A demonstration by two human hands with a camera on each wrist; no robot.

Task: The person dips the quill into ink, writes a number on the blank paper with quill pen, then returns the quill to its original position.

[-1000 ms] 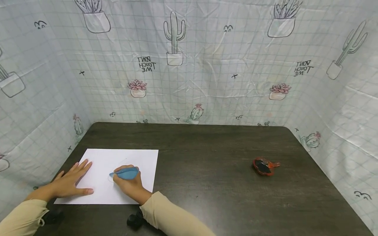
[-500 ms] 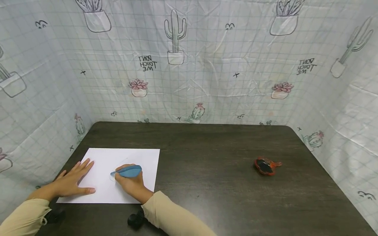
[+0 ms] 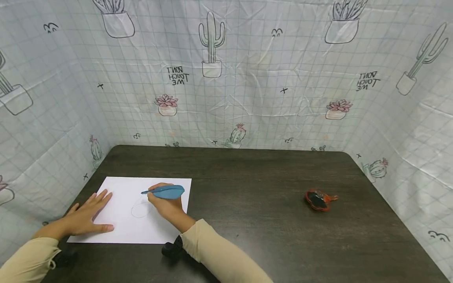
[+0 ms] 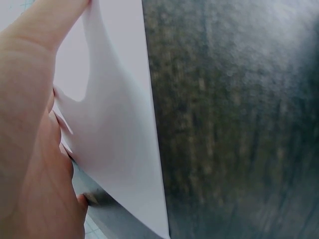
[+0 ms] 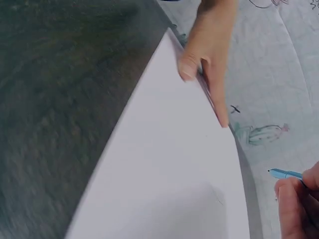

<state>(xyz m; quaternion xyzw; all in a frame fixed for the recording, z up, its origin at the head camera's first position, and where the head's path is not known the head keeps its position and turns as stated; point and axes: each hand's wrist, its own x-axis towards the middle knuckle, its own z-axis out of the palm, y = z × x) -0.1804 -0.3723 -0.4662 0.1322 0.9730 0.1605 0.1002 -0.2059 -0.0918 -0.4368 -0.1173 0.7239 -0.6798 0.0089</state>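
A white sheet of paper point(image 3: 122, 232) lies on the left part of the dark table. My left hand point(image 3: 83, 219) rests spread over its left edge, thumb and fingers straight. In my right hand point(image 3: 169, 207) a blue feather-shaped pen point(image 3: 171, 192) is pinched, its tip pointing left over the upper middle of the sheet. Just below the tip, a thin pencil-grey rounded outline point(image 3: 140, 217) shows on the paper. The right wrist view has the slim end of the pen point(image 5: 284, 174) projecting from the fingertips, and the left hand point(image 5: 212, 55) at the sheet's edge.
A small orange-and-black object point(image 3: 318, 200) with a short stub lies on the right side of the table point(image 3: 247, 220). Cactus-printed cloth point(image 3: 247, 90) hangs behind the table and along both sides. Black wrist devices point(image 3: 172, 250) sit by the sleeves.
My right hand has moved up and to the right with the pen, uncovering the rounded outline it partly covered. My left hand stays in place on the sheet.
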